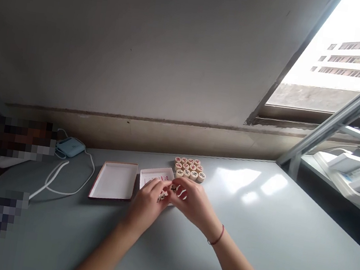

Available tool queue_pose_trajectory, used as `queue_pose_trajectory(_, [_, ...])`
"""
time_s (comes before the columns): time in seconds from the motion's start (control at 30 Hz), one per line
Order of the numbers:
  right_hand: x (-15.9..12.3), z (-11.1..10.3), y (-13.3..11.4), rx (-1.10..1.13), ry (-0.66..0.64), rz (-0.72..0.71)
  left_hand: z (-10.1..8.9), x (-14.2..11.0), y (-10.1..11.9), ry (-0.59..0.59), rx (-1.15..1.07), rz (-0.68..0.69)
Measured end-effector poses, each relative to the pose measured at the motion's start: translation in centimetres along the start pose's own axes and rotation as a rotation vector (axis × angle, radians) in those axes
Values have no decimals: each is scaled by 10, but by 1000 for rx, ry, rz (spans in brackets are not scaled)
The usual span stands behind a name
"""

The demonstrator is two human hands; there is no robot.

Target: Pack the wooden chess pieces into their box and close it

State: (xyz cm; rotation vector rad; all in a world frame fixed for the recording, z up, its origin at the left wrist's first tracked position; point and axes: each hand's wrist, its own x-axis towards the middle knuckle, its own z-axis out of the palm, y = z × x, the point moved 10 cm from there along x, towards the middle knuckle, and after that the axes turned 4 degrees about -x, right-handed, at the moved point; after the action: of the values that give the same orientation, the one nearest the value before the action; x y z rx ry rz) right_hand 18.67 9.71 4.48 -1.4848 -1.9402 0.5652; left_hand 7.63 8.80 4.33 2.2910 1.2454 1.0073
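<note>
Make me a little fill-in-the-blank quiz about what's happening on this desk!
1. Between the left hand and right hand, a xiangqi piece shows a ____ character.
2. The farthest row of grouped pieces bears ____ characters.
3. The bracelet circles the ____ wrist.
4. The light-blue device lies to the ____ of both shallow box halves.

Missing words: black; red; right; left.

Two hands show, one left hand and one right hand, with one bracelet. One table carries two shallow trays, a left tray and a right tray. Twelve round pieces present their tops in three rows of four, eight marked red and four black. At least two more show at the fingers, which hide the exact number. One light-blue device and one window complete the count.
</note>
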Motion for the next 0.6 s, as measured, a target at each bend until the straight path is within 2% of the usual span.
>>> queue_pose_trajectory(0.13, [6,-12,29,-204,53,80,2,1,-7,-130,138,-48])
queue_pose_trajectory(0.3, [10,-2,53,-349,-43,143,11,-7,-26,-367,278,-188])
queue_pose_trajectory(0.4, [9,5,52,-392,-66,154,14,-9,-29,-411,303,-204])
queue_pose_trajectory(0.6, [9,10,57,-443,-67,169,16,-11,-35,-427,284,-237])
